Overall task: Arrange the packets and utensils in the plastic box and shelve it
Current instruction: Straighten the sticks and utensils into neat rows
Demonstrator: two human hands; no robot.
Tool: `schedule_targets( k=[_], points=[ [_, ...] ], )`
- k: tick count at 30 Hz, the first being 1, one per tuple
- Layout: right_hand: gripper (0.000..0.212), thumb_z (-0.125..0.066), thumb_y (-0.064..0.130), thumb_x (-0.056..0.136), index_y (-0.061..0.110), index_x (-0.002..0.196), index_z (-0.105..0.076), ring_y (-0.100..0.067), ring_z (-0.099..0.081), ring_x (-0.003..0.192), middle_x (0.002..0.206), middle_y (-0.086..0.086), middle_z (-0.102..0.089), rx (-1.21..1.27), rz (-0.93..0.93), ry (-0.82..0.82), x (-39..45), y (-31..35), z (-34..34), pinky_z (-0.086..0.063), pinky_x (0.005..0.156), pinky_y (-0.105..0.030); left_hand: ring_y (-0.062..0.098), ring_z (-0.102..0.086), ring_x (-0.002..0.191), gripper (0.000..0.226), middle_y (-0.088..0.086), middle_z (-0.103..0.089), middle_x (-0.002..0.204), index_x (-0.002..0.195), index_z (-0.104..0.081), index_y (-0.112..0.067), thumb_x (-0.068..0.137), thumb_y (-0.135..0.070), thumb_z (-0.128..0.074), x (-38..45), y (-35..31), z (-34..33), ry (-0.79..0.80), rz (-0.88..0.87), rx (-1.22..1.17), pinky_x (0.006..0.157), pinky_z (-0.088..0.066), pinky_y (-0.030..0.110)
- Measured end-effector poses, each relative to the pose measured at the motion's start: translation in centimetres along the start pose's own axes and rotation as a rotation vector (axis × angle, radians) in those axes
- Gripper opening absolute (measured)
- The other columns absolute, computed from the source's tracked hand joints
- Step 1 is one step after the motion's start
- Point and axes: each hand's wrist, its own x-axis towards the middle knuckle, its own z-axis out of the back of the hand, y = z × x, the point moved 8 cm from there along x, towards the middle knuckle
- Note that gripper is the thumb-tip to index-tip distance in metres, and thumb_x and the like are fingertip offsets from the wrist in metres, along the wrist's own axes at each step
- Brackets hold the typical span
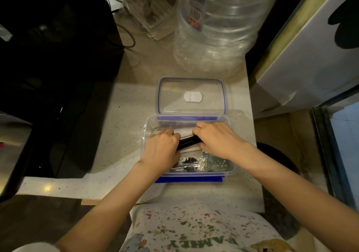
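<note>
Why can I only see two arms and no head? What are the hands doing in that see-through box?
The camera sits on the person's head and looks down, so you see only their arms. Both hands are inside a clear plastic box on a speckled counter. The left hand and the right hand hold a black stick-like thing between them, over white packets. Nearer the person lie plastic-wrapped utensils and a dark packet with stars. The box's lid lies just behind it, and a big empty water bottle stands further back.
</note>
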Motion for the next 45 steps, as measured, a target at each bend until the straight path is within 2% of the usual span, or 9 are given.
schedule_targets(
  k=[9, 13, 22, 30, 33, 36, 39, 42, 45],
  points=[
    [0.014, -0.056, 0.014, 0.087, 0.015, 0.097, -0.065, -0.021, -0.061, 0.078, 0.09, -0.003, -0.065, 0.038, -0.029, 0.038, 0.6, -0.9, 0.6, -0.052, 0.069, -0.037, 0.028, -0.06, 0.094, 0.018, 0.01, -0.062, 0.105, 0.102, -0.057, -0.009, 0.092, -0.017, -0.046, 0.7, 0.0, 0.4, 0.008, -0.086, 0.052, 0.066, -0.041, 0.032],
    [0.012, -0.055, 0.014, 0.088, 0.015, 0.096, -0.064, -0.022, -0.06, 0.077, 0.087, -0.004, -0.064, 0.029, -0.042, 0.082, 1.0, -1.1, 0.8, -0.05, 0.066, -0.037, 0.027, -0.061, 0.09, 0.017, 0.01, -0.064, 0.102, 0.1, -0.058, -0.009, 0.09, -0.02, -0.051, 1.3, 0.3, 0.1, 0.06, -0.13, -0.068, 0.077, -0.053, 0.039],
    [0.015, -0.053, 0.017, 0.09, 0.013, 0.1, -0.063, -0.024, -0.061, 0.076, 0.084, -0.007, -0.066, 0.073, -0.063, 0.087, 0.7, -1.3, 1.7, -0.048, 0.064, -0.035, 0.023, -0.061, 0.086, 0.016, 0.011, -0.068, 0.099, 0.099, -0.061, -0.006, 0.092, -0.016, -0.051, 1.9, 0.5, 1.3, 0.174, -0.148, -0.304, 0.08, -0.051, 0.034],
    [0.02, -0.055, 0.03, 0.091, 0.018, 0.106, -0.06, -0.019, -0.061, 0.071, 0.082, -0.003, -0.066, 0.077, 0.019, 0.028, -0.6, 0.1, 3.7, -0.053, 0.067, -0.036, 0.017, -0.052, 0.07, 0.016, 0.003, -0.061, 0.078, 0.094, -0.064, -0.009, 0.09, -0.02, -0.053, 1.3, -0.1, 4.0, 0.268, -0.19, -0.236, 0.058, -0.037, 0.021],
    [0.017, -0.054, 0.027, 0.092, 0.014, 0.101, -0.062, -0.02, -0.063, 0.072, 0.082, -0.005, -0.066, 0.17, 0.004, 0.05, -1.3, 0.0, 3.2, -0.053, 0.067, -0.035, 0.017, -0.055, 0.064, 0.037, -0.001, -0.065, 0.071, 0.086, -0.069, -0.012, 0.09, -0.042, -0.047, 0.4, 0.7, 5.3, 0.374, -0.125, -0.484, 0.06, -0.043, 0.024],
    [0.017, -0.059, 0.026, 0.089, 0.013, 0.098, -0.064, -0.014, -0.056, 0.058, 0.072, -0.001, -0.062, 0.483, -0.079, 0.076, -2.0, -1.5, 2.8, -0.043, 0.053, -0.024, 0.013, -0.064, 0.068, 0.064, 0.004, -0.073, 0.08, 0.094, -0.07, -0.011, 0.084, -0.058, -0.029, -0.1, 3.2, 7.3, 0.291, 0.024, -0.887, 0.059, -0.049, 0.01],
    [0.014, -0.066, 0.02, 0.084, 0.009, 0.093, -0.066, -0.008, -0.049, 0.045, 0.056, 0.003, -0.058, 0.902, -0.202, -0.019, -2.8, -3.8, 2.6, -0.04, 0.046, -0.021, 0.013, -0.07, 0.075, 0.059, 0.002, -0.076, 0.083, 0.092, -0.07, -0.014, 0.09, -0.055, -0.028, -0.1, 5.1, 7.3, 0.165, 0.125, -1.243, 0.065, -0.055, 0.016],
    [0.006, -0.062, 0.015, 0.086, 0.011, 0.088, -0.067, -0.006, -0.051, 0.043, 0.078, -0.012, -0.071, 1.155, -0.23, -0.171, -3.4, -5.2, 2.8, -0.045, 0.047, -0.017, 0.011, -0.064, 0.075, 0.025, 0.001, -0.07, 0.09, 0.099, -0.067, -0.014, 0.095, -0.025, -0.045, 0.1, 3.7, 6.3, 0.076, 0.025, -0.924, 0.068, -0.051, 0.02],
    [0.007, -0.06, 0.017, 0.087, 0.014, 0.09, -0.066, -0.008, -0.054, 0.047, 0.095, -0.02, -0.072, 1.192, -0.243, -0.232, -3.5, -5.4, 2.9, -0.047, 0.05, -0.013, 0.008, -0.057, 0.078, 0.025, 0.001, -0.068, 0.102, 0.111, -0.063, -0.013, 0.087, -0.018, -0.059, 0.2, -0.2, 3.6, 0.082, -0.162, -0.476, 0.076, -0.049, 0.016]
  ],
)
